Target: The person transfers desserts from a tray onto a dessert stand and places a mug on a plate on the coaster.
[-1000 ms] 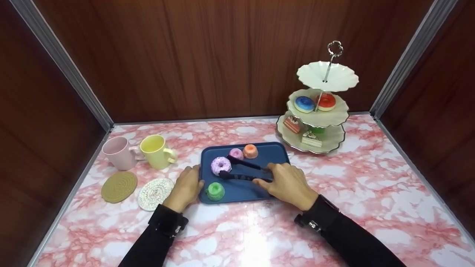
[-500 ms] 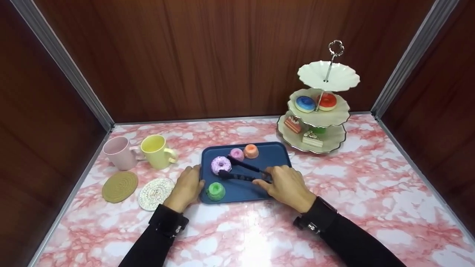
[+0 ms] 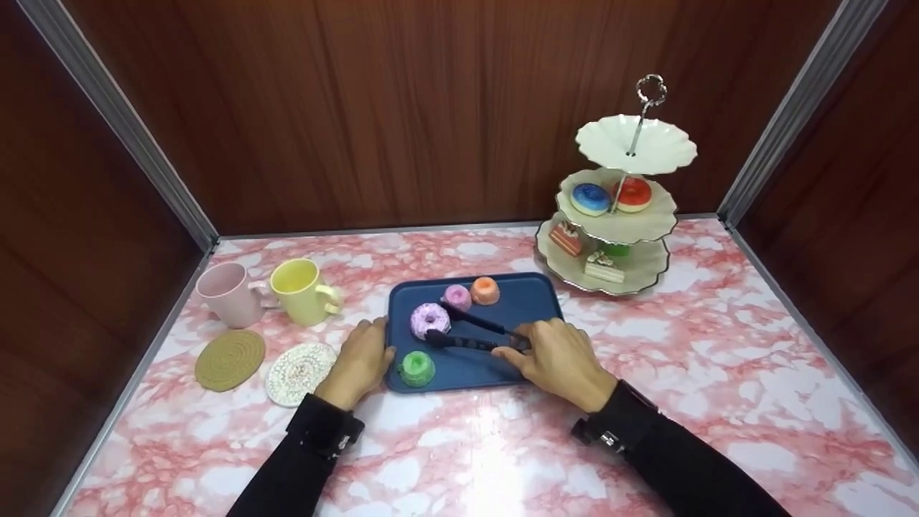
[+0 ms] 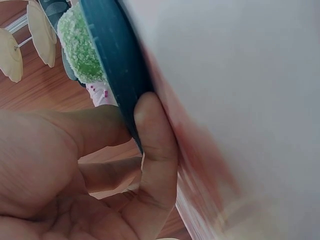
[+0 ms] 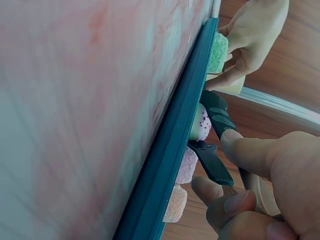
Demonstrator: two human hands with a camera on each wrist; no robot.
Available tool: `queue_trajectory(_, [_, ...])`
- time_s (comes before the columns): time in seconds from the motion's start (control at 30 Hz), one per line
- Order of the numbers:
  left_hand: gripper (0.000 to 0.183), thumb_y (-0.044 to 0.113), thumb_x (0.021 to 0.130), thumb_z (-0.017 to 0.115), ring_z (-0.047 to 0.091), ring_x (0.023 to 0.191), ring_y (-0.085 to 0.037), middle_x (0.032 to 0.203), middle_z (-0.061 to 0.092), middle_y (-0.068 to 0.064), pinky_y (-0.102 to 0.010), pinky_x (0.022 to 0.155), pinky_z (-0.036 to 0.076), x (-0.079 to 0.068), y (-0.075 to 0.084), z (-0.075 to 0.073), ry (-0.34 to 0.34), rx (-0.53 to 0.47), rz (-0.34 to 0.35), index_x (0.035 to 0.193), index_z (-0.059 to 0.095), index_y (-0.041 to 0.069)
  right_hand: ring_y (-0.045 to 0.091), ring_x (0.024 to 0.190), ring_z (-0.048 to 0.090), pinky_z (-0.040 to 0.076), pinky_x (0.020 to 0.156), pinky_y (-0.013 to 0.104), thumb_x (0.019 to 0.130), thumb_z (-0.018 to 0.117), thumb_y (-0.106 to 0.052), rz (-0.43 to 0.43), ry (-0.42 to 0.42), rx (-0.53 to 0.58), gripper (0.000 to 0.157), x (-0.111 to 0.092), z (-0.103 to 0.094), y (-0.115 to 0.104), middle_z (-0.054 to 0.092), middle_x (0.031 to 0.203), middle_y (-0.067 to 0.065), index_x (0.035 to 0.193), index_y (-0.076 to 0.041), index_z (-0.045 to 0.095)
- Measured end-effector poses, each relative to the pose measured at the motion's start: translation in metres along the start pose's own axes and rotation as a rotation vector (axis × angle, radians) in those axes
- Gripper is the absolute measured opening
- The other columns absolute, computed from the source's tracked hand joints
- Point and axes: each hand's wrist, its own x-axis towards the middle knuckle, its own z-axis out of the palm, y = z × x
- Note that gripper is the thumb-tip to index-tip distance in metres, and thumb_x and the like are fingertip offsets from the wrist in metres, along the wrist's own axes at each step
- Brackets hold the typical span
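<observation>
In the head view my left hand (image 3: 359,361) grips the left rim of a blue tray (image 3: 495,373); the left wrist view shows thumb and fingers pinching that edge. With my right hand (image 3: 561,359) I hold black tongs (image 3: 470,343), their arms spread on either side of a lilac speckled toy donut (image 3: 430,320). A pink toy cake (image 3: 457,296) and an orange one (image 3: 485,291) sit side by side near the tray's back edge. Close to its front left corner is a green toy cake (image 3: 417,368). The right wrist view has the tong tips (image 5: 202,146) right at the donut.
A three-tier stand (image 3: 635,147) at the back right bears a blue donut (image 3: 590,198), a red donut (image 3: 635,194) and cake slices (image 3: 603,266). Left are a pink mug (image 3: 233,298), a yellow mug (image 3: 298,294), a tan coaster (image 3: 230,360) and a white patterned coaster (image 3: 296,373).
The lilac donut and the tongs have shifted very slightly to the right over the tray. Both hands keep their grips.
</observation>
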Motion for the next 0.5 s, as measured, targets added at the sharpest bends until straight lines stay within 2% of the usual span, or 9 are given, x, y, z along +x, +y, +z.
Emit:
queue_trajectory(0.27, [0.05, 0.013, 0.086, 0.061, 0.052, 0.11, -0.032, 0.117, 0.053, -0.019, -0.045, 0.097, 0.043, 0.0007, -0.0014, 0.0007, 0.002, -0.008, 0.003, 0.133, 0.046, 0.006, 0.006, 0.041, 0.039, 0.027, 0.033, 0.027, 0.073, 0.061, -0.066, -0.01, 0.0, 0.019, 0.039, -0.0021, -0.0028, 0.0027, 0.033, 0.047, -0.013, 0.058, -0.032, 0.05])
queue_trajectory(0.5, [0.05, 0.013, 0.087, 0.061, 0.051, 0.112, -0.032, 0.118, 0.053, -0.019, -0.044, 0.099, 0.042, -0.0006, -0.0012, 0.0001, -0.004, -0.013, -0.003, 0.134, 0.046, 0.005, 0.007, 0.043, 0.04, 0.028, 0.034, 0.027, 0.072, 0.061, -0.067, -0.006, 0.003, 0.018, 0.037, -0.003, -0.0079, 0.0045, 0.037, 0.048, -0.013, 0.059, -0.033, 0.051])
